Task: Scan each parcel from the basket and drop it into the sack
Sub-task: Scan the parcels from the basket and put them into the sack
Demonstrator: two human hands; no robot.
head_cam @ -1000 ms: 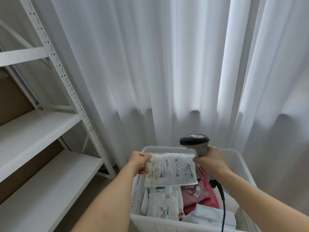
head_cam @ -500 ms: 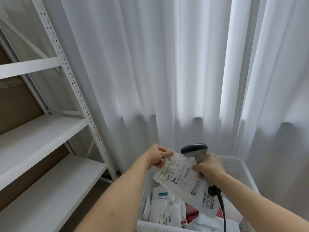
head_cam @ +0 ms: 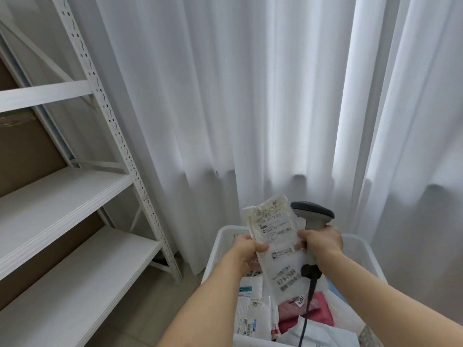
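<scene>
Fingers of the left hand (head_cam: 246, 249) pinch one edge of the white parcel (head_cam: 278, 246). Right hand (head_cam: 322, 240) grips the scanner (head_cam: 313, 216) and pinches the other edge, above the basket (head_cam: 360, 249). It looks light, floppy and slippery; edges seem best to hold.

Two bare forearms reach into view from the bottom edge, no sleeves showing anywhere along them. The left hand (head_cam: 246, 249) wears nothing: no glove, no ring, no watch or band at the wrist. Same story on the right hand (head_cam: 323, 240), bare right down to the wrist, with short, unpainted nails where the fingertips show.
</scene>
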